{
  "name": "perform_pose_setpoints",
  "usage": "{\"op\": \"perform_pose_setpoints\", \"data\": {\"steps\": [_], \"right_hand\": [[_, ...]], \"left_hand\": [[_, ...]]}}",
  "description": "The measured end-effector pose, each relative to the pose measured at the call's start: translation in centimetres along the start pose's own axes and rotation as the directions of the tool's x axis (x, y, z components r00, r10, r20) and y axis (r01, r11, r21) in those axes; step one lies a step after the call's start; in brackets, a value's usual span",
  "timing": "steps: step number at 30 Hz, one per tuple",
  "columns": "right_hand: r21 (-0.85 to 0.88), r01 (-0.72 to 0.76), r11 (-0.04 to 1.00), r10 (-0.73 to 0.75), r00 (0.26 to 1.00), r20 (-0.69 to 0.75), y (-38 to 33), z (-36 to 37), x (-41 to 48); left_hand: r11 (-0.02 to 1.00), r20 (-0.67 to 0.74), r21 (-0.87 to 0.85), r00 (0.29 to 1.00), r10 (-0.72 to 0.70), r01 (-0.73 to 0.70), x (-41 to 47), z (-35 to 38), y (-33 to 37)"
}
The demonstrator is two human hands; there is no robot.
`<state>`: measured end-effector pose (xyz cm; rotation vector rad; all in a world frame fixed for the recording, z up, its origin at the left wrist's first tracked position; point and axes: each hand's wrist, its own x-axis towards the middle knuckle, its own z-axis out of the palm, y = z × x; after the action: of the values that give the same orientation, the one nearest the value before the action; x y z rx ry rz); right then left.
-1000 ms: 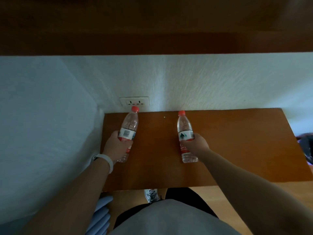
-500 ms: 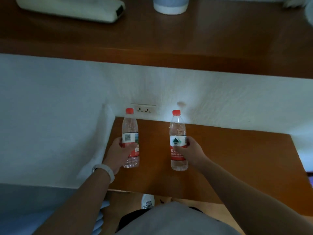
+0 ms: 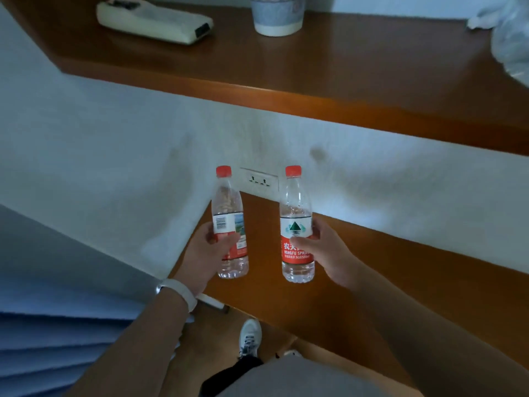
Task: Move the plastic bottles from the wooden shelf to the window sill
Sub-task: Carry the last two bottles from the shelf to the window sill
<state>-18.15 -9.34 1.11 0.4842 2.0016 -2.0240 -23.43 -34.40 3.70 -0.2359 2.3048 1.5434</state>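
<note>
The left hand [image 3: 204, 253] and right hand [image 3: 329, 250] have fingers clamped round the left bottle [image 3: 227, 207] and right bottle [image 3: 294, 207], seemingly held just above the near wooden shelf [image 3: 372, 282]; placing both on the far window sill [image 3: 315, 67] remains.

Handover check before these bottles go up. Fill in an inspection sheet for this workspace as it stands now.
Surface: brown wooden shelf against the wall; a wooden ledge runs higher up.
Job's things: left bottle and right bottle, clear, red caps, roughly upright over the shelf; contact with it unclear.
Clutter: cream device, cup and plastic bag on the ledge.
Hands: left hand grips the left bottle, right hand grips the right bottle, fingers curled round the labels.
Cables: nothing seen; wall socket has nothing plugged in.
Surroundings: white wall, blue bedding at left, shoe below.
</note>
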Motion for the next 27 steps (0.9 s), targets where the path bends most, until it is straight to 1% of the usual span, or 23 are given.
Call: {"op": "perform_pose_setpoints", "data": {"steps": [4, 8, 12, 15, 18, 23, 27], "right_hand": [[-0.066, 0.072, 0.995, -0.061, 0.986, 0.153, -1.0, 1.8, 0.6], [-0.139, 0.129, 0.982, -0.083, 0.951, 0.299, -2.4, 5.5, 0.7], [-0.135, 0.177, 0.975, -0.091, 0.87, 0.484, -3.9, 9.8, 0.5], [-0.118, 0.205, 0.972, -0.098, 0.801, 0.591, -4.9, 13.6, -0.4], [-0.106, 0.221, 0.969, -0.1, 0.75, 0.653, -5.1, 17.6, -1.2], [-0.125, 0.272, 0.954, -0.091, 0.661, 0.745, -4.8, 24.5, -4.0], [-0.144, 0.3, 0.943, -0.073, 0.609, 0.79, -3.7, 30.4, -7.5]], "left_hand": [[1.0, -0.145, -0.023, 0.989, 0.002, -0.005, -3.6, -1.5, -0.4], [0.999, -0.314, -0.047, 0.949, -0.039, 0.026, -7.6, -4.8, -1.5], [0.994, -0.455, -0.097, 0.886, -0.088, 0.048, -11.3, -8.4, -3.2], [0.99, -0.538, -0.135, 0.837, -0.103, 0.036, -14.1, -10.8, -4.5], [0.981, -0.63, -0.193, 0.764, -0.14, 0.021, -16.9, -13.1, -5.7], [0.95, -0.708, -0.311, 0.675, -0.208, -0.033, -22.6, -16.6, -8.7], [0.937, -0.756, -0.345, 0.608, -0.242, -0.055, -27.7, -20.0, -11.9]]}}
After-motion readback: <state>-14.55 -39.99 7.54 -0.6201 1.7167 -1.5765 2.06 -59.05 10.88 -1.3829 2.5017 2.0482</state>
